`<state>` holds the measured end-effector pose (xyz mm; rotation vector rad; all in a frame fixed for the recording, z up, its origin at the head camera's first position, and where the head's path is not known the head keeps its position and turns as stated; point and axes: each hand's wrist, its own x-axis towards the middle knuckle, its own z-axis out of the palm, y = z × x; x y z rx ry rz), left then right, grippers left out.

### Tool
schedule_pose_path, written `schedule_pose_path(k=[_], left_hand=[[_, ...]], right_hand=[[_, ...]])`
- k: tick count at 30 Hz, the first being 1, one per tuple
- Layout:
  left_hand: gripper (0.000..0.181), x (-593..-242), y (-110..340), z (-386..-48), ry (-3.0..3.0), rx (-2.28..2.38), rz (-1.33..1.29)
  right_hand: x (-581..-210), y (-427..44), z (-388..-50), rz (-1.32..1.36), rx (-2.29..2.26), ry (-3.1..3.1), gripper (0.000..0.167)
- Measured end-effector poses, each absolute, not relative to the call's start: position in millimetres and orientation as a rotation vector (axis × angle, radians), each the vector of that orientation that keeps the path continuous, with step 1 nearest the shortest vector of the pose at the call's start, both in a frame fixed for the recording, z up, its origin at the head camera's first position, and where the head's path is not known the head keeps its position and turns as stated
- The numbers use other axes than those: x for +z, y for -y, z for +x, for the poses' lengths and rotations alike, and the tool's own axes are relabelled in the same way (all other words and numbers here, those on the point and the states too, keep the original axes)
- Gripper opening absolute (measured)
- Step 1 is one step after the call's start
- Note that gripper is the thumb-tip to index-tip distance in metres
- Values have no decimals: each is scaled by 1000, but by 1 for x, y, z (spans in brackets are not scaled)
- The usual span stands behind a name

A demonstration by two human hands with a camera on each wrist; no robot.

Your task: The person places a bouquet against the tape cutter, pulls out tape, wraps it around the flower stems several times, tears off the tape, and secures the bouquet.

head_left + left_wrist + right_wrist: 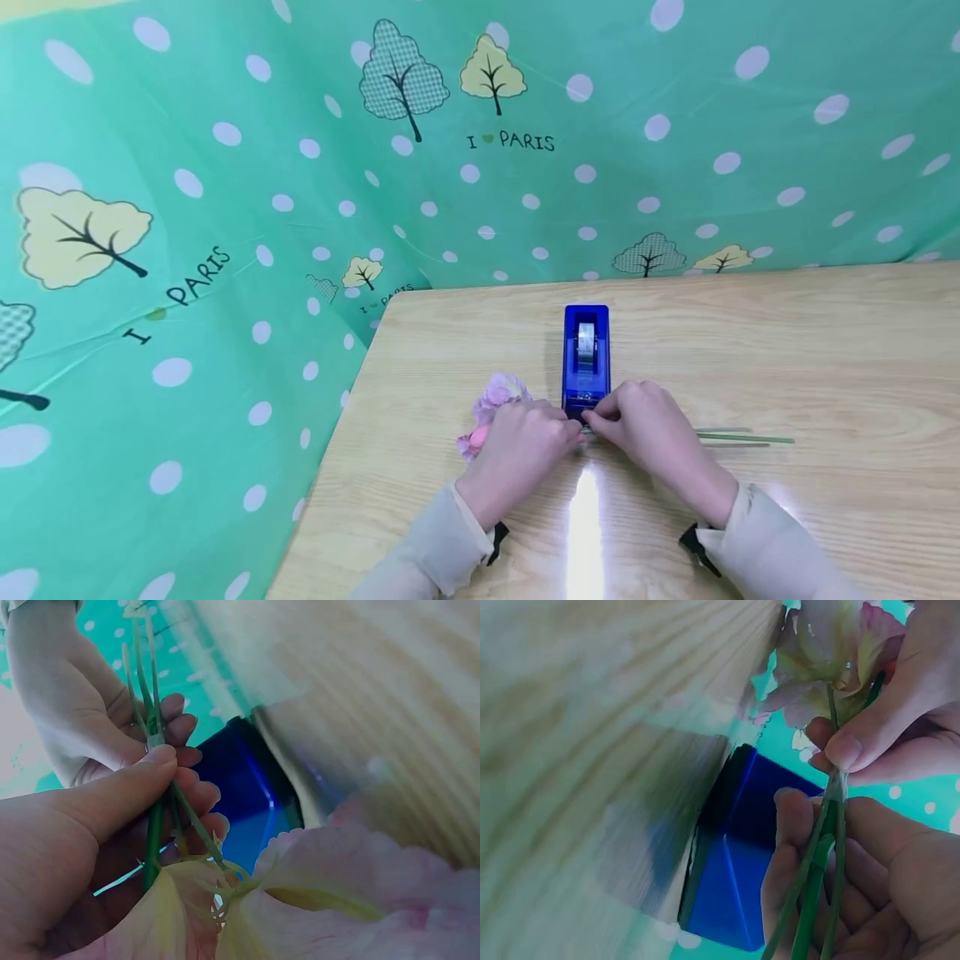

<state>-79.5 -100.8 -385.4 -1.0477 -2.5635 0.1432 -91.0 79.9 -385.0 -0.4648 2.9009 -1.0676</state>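
Pink and lilac flowers [501, 395] lie at the far side of my left hand [525, 446], whose thumb and fingers pinch their green stems just below the blooms. In the left wrist view, a clear band that looks like tape [155, 741] wraps the stems by the left thumb. My right hand [648, 425] meets the left from the other side, its thumb and curled fingers around the stems [808, 915] right beside that band. The stem ends [742, 437] stick out to the right past the right hand.
A blue tape dispenser [587, 375] with a roll of clear tape stands on the wooden table [825, 350] just beyond both hands, its front end close to the fingertips. Green patterned cloth [525, 200] hangs behind the table and along its left side.
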Motion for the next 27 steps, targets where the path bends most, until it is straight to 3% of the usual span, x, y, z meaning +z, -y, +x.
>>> schedule_pose_path(k=[5,16,27], left_hand=[[19,-380,100,-78,2582,146,-1070],[28,-363,98,-75,2536,63,-1134],[23,-335,95,-80,2520,-26,-1192]], right_hand=[[-381,-86,-91,-502,-1067,-2862,17],[-362,-103,-91,-515,-1124,-2710,44],[-339,-102,-76,-423,-884,-3077,61]])
